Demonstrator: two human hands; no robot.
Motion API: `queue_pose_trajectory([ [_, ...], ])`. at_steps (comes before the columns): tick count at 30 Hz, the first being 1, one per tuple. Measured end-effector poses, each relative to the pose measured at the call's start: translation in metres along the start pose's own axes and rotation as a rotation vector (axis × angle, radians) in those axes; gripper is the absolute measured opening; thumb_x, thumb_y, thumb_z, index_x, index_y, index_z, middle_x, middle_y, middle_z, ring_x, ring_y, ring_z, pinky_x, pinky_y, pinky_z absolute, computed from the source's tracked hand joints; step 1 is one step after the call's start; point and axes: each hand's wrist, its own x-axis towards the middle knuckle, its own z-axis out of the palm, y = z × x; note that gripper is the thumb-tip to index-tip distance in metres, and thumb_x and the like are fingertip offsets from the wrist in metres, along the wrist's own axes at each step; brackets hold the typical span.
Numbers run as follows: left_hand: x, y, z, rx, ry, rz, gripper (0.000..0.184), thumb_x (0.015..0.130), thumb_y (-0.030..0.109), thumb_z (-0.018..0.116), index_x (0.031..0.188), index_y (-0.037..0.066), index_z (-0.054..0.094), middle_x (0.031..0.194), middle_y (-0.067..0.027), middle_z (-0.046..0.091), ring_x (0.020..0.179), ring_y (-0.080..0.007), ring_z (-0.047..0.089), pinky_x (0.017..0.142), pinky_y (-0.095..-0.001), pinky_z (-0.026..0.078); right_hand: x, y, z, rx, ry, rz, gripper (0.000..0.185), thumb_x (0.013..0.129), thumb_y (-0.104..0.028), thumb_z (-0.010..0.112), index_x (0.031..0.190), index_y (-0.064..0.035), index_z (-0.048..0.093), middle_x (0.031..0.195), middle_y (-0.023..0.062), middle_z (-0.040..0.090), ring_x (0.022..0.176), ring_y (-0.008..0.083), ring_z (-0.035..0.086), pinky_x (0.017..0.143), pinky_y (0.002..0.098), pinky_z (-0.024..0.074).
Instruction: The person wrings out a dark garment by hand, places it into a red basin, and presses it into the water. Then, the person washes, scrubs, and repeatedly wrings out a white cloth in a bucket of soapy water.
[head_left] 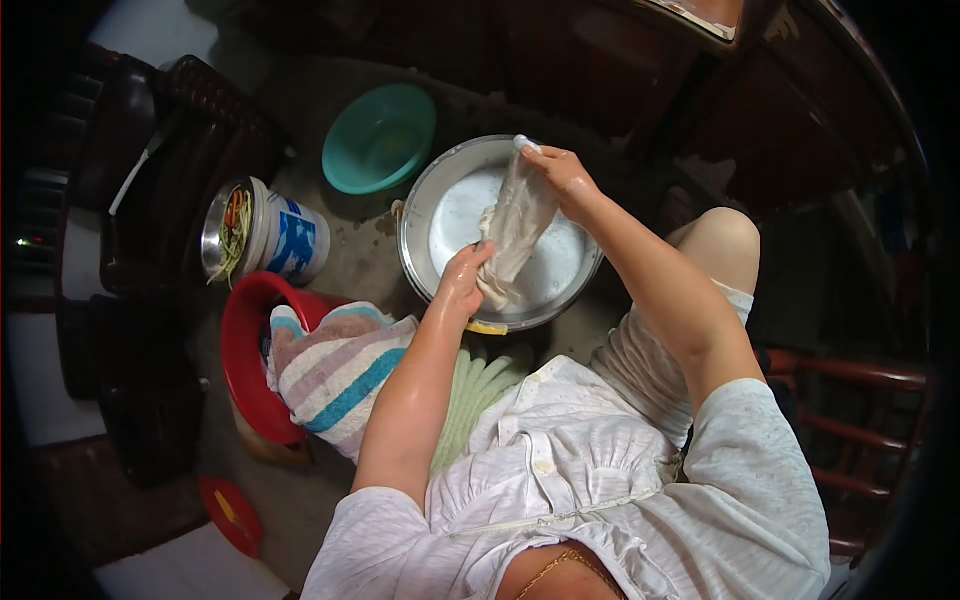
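Note:
A wet, thin whitish cloth (522,215) is stretched over a round metal basin (415,250). My right hand (563,180) pinches its upper end above the basin's far side. Lower down, my left hand (464,282) is closed around the bunched part near the basin's left wall. The cloth's lower end hangs inside the basin, which has cloudy whitish water (560,270) in it. Both hands look wet. What kind of cloth item this is, I cannot make out.
A green plastic basin (352,165) stands behind. To the left are a white-and-blue bucket (305,245) with a metal bowl (212,240) of vegetable shreds, and a red tub (240,350) holding a striped towel (345,375). A red wooden chair (865,435) is at right.

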Motion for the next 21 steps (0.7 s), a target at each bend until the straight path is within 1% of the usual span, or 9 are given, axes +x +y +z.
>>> queue_pose_trajectory([
  [2, 0.004, 0.001, -0.001, -0.261, 0.156, 0.005, 0.035, 0.089, 0.019, 0.046, 0.117, -0.002, 0.042, 0.113, -0.0132, 0.052, 0.102, -0.0248, 0.052, 0.090, -0.0349, 0.041, 0.000, -0.003, -0.004, 0.021, -0.019, 0.021, 0.033, 0.081, -0.029, 0.059, 0.099, -0.0019, 0.059, 0.092, 0.0095, 0.059, 0.084, 0.0194, 0.055, 0.076, 0.0342, 0.0441],
  [6, 0.005, 0.003, -0.001, -0.289, 0.227, 0.104, 0.042, 0.090, 0.031, 0.040, 0.119, 0.002, 0.041, 0.119, -0.0119, 0.047, 0.113, -0.0266, 0.044, 0.097, -0.0430, 0.032, -0.002, -0.006, -0.003, 0.023, 0.023, 0.019, 0.030, 0.081, -0.029, 0.059, 0.090, -0.0007, 0.061, 0.086, 0.0089, 0.060, 0.077, 0.0177, 0.055, 0.071, 0.0314, 0.0442],
  [8, 0.000, 0.009, 0.001, -0.301, 0.332, 0.046, 0.049, 0.090, 0.041, 0.035, 0.123, 0.005, 0.039, 0.127, -0.0109, 0.041, 0.122, -0.0276, 0.033, 0.101, -0.0519, 0.018, 0.000, -0.005, -0.007, 0.013, 0.023, 0.013, 0.029, 0.081, -0.028, 0.059, 0.091, -0.0008, 0.061, 0.085, 0.0085, 0.060, 0.078, 0.0176, 0.055, 0.071, 0.0316, 0.0443],
  [9, 0.001, 0.010, -0.002, -0.304, 0.335, 0.047, 0.049, 0.090, 0.041, 0.035, 0.123, 0.005, 0.039, 0.127, -0.0109, 0.041, 0.122, -0.0276, 0.033, 0.101, -0.0519, 0.018, 0.000, -0.005, -0.006, 0.011, 0.020, 0.015, 0.029, 0.081, -0.028, 0.059, 0.091, -0.0008, 0.061, 0.085, 0.0085, 0.060, 0.078, 0.0176, 0.055, 0.071, 0.0316, 0.0443],
  [11, 0.003, 0.011, -0.007, -0.373, 0.217, 0.044, 0.052, 0.089, 0.046, 0.032, 0.125, 0.008, 0.037, 0.130, -0.0107, 0.037, 0.125, -0.0277, 0.027, 0.101, -0.0561, 0.010, 0.002, -0.004, -0.007, 0.014, 0.054, 0.025, 0.028, 0.081, -0.026, 0.059, 0.092, -0.0007, 0.061, 0.085, 0.0074, 0.060, 0.079, 0.0173, 0.055, 0.072, 0.0313, 0.0442],
  [15, -0.006, 0.020, 0.006, -0.393, 0.171, 0.027, 0.051, 0.089, 0.046, 0.032, 0.125, 0.009, 0.036, 0.129, -0.0117, 0.036, 0.125, -0.0285, 0.027, 0.102, -0.0538, 0.012, 0.014, 0.011, -0.008, -0.157, 0.012, -0.046, 0.032, 0.079, -0.027, 0.059, 0.097, -0.0014, 0.060, 0.087, 0.0091, 0.060, 0.082, 0.0178, 0.055, 0.074, 0.0305, 0.0436],
  [19, -0.004, 0.009, 0.004, -0.357, -0.010, 0.044, 0.054, 0.088, 0.050, 0.031, 0.126, 0.012, 0.033, 0.123, -0.0104, 0.043, 0.115, -0.0280, 0.040, 0.095, -0.0524, 0.028, -0.017, 0.036, 0.023, -0.919, 0.005, -0.519, 0.035, 0.076, -0.030, 0.057, 0.103, -0.0070, 0.059, 0.083, 0.0165, 0.060, 0.084, 0.0296, 0.058, 0.077, 0.0353, 0.0438],
  [20, -0.001, 0.006, 0.002, -0.311, -0.075, 0.062, 0.056, 0.086, 0.054, 0.032, 0.126, 0.014, 0.032, 0.120, -0.0098, 0.044, 0.111, -0.0268, 0.043, 0.091, -0.0505, 0.035, -0.037, 0.038, 0.030, -0.944, -0.173, -0.536, 0.032, 0.077, -0.028, 0.056, 0.101, -0.0077, 0.061, 0.081, 0.0167, 0.060, 0.083, 0.0312, 0.058, 0.077, 0.0361, 0.0438],
  [21, -0.004, 0.009, 0.008, -0.311, -0.079, 0.058, 0.056, 0.086, 0.054, 0.032, 0.126, 0.014, 0.032, 0.120, -0.0098, 0.044, 0.111, -0.0268, 0.043, 0.091, -0.0505, 0.035, -0.051, 0.034, 0.033, -0.963, -0.354, -0.547, 0.029, 0.077, -0.027, 0.055, 0.099, -0.0085, 0.062, 0.079, 0.0170, 0.060, 0.083, 0.0328, 0.058, 0.078, 0.0369, 0.0439],
])
